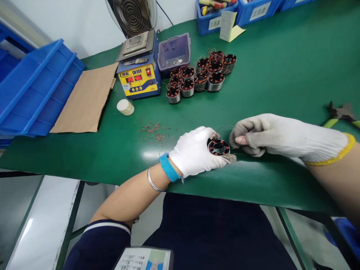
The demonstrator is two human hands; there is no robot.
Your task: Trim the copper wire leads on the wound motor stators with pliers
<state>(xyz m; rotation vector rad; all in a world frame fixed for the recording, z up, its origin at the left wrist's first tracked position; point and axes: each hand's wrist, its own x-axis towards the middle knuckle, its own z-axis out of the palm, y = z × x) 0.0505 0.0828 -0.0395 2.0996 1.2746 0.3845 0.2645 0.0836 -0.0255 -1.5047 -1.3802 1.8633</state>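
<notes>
In a white glove, my left hand (195,152) is wrapped round a motor stator (219,147), a metal ring with copper windings and a black inside, just above the green table. My right hand (253,137), in a knitted glove with a yellow cuff, is pinched closed right beside it. A thin copper wire (225,126) arcs from the stator to the right fingertips, which appear to grip it. The bare thumb tip shows through the glove. Beyond the hands, several more stators (187,88) stand grouped with loose wire ends up.
Wire clippings (154,132) lie left of my hands, near a white round pot (125,107). Behind stand a yellow-blue solder pot unit (139,80), a purple bin (174,52) and blue toolboxes (215,23). Cutting pliers (341,112) rest at right; cardboard (84,99) and a blue crate (39,90) are left.
</notes>
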